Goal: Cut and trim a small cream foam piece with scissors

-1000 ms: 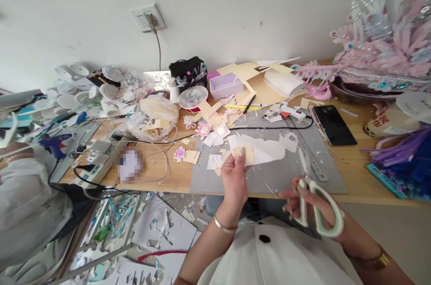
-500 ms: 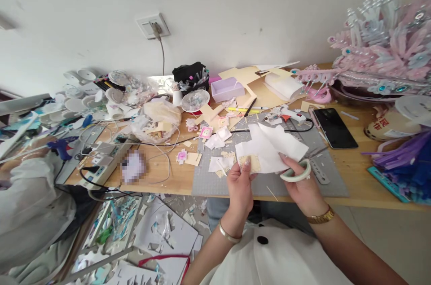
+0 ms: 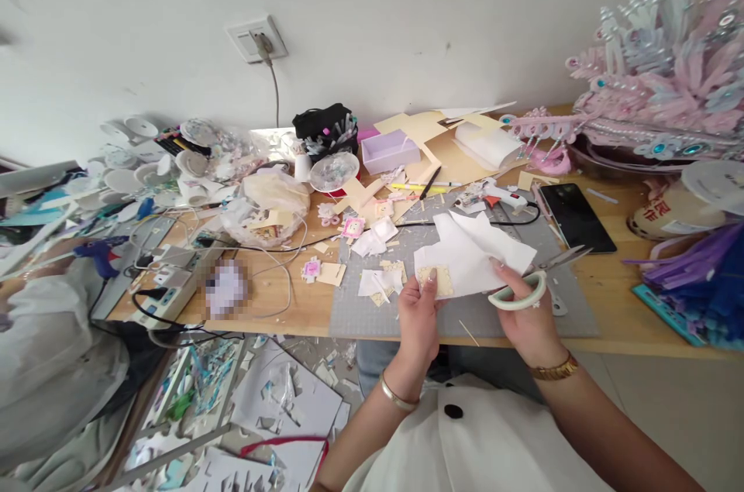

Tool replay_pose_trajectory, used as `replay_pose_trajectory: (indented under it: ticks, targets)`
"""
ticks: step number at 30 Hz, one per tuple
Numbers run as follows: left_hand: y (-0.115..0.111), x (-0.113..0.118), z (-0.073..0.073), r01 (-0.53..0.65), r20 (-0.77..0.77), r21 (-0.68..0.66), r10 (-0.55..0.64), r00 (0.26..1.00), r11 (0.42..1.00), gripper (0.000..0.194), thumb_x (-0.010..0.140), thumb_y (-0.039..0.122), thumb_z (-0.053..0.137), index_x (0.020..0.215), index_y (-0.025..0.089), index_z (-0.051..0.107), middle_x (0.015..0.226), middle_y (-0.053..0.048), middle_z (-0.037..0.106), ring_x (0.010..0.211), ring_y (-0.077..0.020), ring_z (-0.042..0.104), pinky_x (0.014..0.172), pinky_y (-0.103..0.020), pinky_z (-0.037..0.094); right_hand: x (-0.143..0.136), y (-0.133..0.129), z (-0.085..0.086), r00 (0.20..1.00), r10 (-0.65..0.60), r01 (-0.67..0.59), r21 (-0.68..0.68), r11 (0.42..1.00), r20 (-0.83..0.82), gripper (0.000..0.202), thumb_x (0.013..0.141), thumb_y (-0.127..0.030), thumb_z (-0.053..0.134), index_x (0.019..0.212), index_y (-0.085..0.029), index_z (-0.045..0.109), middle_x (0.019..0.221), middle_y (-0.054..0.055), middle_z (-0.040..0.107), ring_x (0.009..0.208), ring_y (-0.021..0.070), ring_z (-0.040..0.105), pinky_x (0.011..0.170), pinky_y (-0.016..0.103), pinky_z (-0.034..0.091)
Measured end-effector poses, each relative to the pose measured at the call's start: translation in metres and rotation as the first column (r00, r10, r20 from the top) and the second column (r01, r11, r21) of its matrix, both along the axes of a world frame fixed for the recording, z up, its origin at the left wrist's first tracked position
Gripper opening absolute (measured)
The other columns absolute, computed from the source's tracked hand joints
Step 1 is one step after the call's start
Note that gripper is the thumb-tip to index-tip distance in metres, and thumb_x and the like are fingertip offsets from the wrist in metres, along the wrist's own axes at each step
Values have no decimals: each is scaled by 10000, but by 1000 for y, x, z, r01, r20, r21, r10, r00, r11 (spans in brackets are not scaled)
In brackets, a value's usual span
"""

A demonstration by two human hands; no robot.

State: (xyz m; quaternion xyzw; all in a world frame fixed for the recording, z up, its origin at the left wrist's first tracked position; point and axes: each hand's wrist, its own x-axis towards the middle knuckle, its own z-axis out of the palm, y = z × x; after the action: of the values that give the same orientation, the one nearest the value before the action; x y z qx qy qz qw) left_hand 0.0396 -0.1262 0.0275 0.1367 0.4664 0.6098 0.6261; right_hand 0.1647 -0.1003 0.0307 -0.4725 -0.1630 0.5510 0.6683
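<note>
— Holding what, and where?
— Pinching the cream card piece against the white paper in the left hand, over the gray cutting mat. Gripping the same paper near its right edge with the right hand, scissors hooked there by a handle loop, blades out to the right.
— Different from a second ago?
— Yes: right hand no longer well apart from the paper, blades turned from upward to rightward, sheet spread broader.
— And around?
— On the wooden counter, a black phone to the right; behind the paper, a glue gun; farther back, a lilac box. Pink decorations heaped at far right. Beyond, a white wall with a socket. To the left, a co-worker's sleeve; below, cut sheets among scraps.
</note>
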Motion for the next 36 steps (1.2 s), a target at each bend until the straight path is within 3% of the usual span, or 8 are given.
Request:
replay_pose_trajectory:
  ticks: [16,20,23,28,31,36]
  targets:
    - [3,1,0,-21,20,-10,21,1000,1000,458,622,495,908,956,207,788,1047,-84,793,937,-253,732,863,-377,568,8,1,-7,998,-8,8,9,1000,58,250,644,-215,857,873,-242,760,967,5,827,940,215,764,815,313,616]
    - [4,2,3,5,27,-3,-5,1000,1000,466,627,489,906,985,213,790,1047,-76,794,914,-239,734,828,-348,573,10,1,-7,998,-10,10,-3,1000,67,260,624,-227,854,865,-238,759,933,6,826,892,213,765,735,289,621]
    - [4,4,4,7,32,-1,-7,999,1000,453,622,475,913,977,224,789,1012,-53,797,888,-216,731,797,-315,574,13,2,-5,995,-49,52,-25,998,81,281,586,-232,863,845,-246,755,894,-9,821,876,208,761,701,269,619]
    - [7,6,2,21,40,1,-21,999,1000,432,632,482,906,952,222,779,1021,-50,796,868,-204,730,784,-304,570,19,3,-2,979,-133,133,8,991,154,322,562,-233,867,858,-263,744,954,-15,815,974,238,753,780,324,632]
    - [9,6,0,28,18,-6,-28,999,1000,445,646,487,894,978,216,774,1024,-61,793,898,-219,729,811,-326,569,26,3,-3,974,-161,162,8,987,161,334,535,-217,873,832,-245,721,921,-18,803,868,202,755,674,275,624]
    - [12,7,-2,29,-7,-11,-29,1000,1000,443,646,497,885,962,212,764,992,-63,790,945,-247,726,843,-357,564,49,7,-7,934,-311,313,15,950,175,398,488,-202,910,722,-229,589,639,-92,675,540,111,649,488,210,538]
